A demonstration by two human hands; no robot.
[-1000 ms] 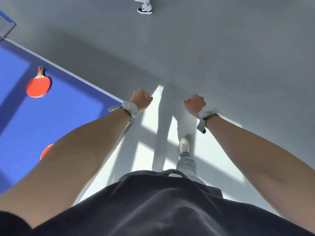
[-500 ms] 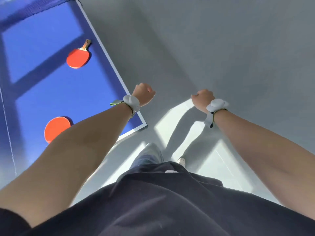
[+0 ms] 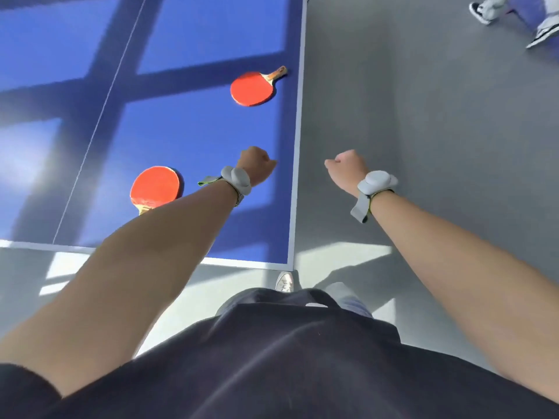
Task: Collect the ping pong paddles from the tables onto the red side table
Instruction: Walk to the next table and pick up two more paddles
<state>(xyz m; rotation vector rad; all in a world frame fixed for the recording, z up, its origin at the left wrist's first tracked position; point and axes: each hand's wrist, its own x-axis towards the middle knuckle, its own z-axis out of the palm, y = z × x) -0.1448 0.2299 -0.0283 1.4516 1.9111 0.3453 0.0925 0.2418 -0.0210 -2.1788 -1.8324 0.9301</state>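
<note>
Head view: our left hand (image 3: 255, 165) and right hand (image 3: 348, 170), fingers curled into empty fists, hover apart from both paddles: the near paddle (image 3: 155, 186) just left of our left wrist, the far paddle (image 3: 253, 88) beyond on the bench (image 3: 196, 131).

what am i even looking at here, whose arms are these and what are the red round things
There is no machine here. The picture comes from a camera worn on a person's head, looking down past their dark shirt, so the two bare arms are their own. The left hand hangs over the corner of a blue ping pong table; the right hand is out over the grey floor. Both are closed in loose fists and hold nothing. Each wrist wears a grey band. The red discs are two paddles lying flat: the near paddle left of the left arm, the far paddle by the table's right edge.
</note>
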